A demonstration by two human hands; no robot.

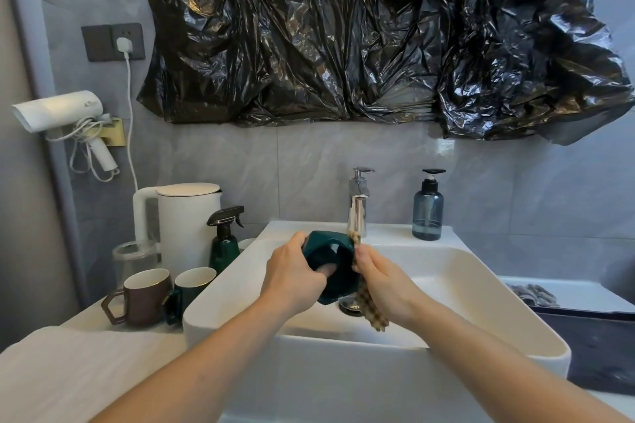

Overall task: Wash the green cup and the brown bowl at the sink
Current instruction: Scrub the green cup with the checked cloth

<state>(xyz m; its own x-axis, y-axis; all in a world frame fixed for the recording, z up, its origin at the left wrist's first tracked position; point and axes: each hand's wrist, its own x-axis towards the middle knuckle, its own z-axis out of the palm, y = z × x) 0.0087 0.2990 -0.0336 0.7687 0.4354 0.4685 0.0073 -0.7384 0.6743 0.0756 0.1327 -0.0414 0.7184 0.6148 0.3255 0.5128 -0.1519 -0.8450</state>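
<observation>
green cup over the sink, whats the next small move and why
Probably run the checked cloth around the inside of the green cup. The left hand holds the cup tilted over the sink, fingers inside its mouth, while the right hand pinches the cloth at the rim, most of it hanging outside. No water shows at the faucet.

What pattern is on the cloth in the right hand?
A brown-and-cream check, on the cloth hanging from the right hand; head view.
</observation>
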